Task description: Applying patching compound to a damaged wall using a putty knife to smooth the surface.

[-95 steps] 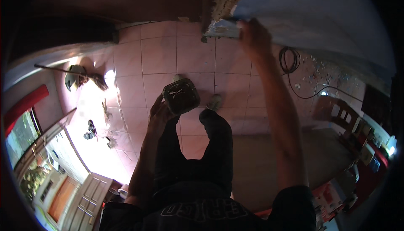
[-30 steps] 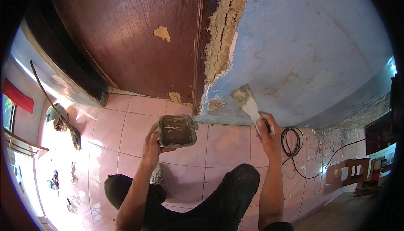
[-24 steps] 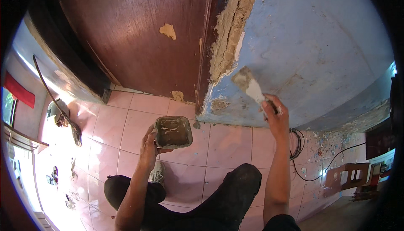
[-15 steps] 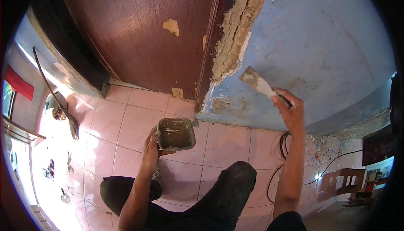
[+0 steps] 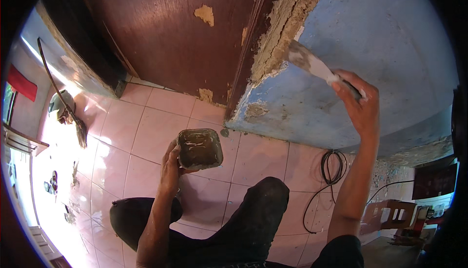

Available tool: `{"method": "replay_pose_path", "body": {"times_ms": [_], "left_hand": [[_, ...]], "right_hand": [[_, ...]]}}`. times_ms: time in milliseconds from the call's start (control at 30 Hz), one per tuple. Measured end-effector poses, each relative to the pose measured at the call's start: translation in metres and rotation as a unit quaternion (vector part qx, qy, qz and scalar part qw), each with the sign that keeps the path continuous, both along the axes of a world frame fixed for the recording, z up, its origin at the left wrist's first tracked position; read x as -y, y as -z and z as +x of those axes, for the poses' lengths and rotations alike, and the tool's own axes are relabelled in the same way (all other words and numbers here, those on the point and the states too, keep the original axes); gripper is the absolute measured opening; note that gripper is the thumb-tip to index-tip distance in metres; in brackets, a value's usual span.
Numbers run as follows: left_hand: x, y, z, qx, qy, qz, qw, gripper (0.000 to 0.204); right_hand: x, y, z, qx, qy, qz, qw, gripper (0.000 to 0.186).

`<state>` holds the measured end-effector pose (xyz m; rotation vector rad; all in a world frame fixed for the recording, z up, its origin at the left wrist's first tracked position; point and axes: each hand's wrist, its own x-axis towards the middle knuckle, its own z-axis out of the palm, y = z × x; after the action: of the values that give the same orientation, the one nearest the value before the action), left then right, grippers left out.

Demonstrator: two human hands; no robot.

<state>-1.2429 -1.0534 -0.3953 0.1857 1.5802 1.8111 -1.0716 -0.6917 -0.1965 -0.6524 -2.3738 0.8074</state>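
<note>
The right hand (image 5: 358, 104) is raised and closed around the handle of a putty knife (image 5: 317, 68), whose smeared blade reaches up and to the left of the fingers and touches the crumbling edge of the blue wall (image 5: 390, 39) beside the brown door (image 5: 170, 29). The left hand (image 5: 170, 165) is lower, near the knee, with its fingers curled around the side of a small square tub (image 5: 200, 148) of grey filler held open side up over the pink tiled floor (image 5: 126, 131). A black cable (image 5: 331, 168) lies coiled on the tiles below the right forearm.
</note>
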Motion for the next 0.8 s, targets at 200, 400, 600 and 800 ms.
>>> {"method": "replay_pose_path", "body": {"times_ms": [200,400,600,800], "left_hand": [[-0.007,-0.003,0.004,-0.013,-0.004,0.030,0.999,0.061],[0.007,0.004,0.002,-0.017,-0.006,0.016,1.000,0.059],[0.007,0.011,-0.001,-0.007,-0.008,0.020,1.000,0.057],[0.002,0.005,-0.001,0.014,0.005,0.040,0.999,0.056]], "right_hand": [[-0.024,0.029,0.004,0.044,-0.081,0.173,0.981,0.030],[-0.025,0.031,0.000,-0.082,-0.044,0.120,0.988,0.029],[-0.018,0.043,0.007,-0.059,-0.074,0.118,0.988,0.026],[-0.032,0.057,0.022,-0.015,0.012,0.040,0.999,0.029]]}}
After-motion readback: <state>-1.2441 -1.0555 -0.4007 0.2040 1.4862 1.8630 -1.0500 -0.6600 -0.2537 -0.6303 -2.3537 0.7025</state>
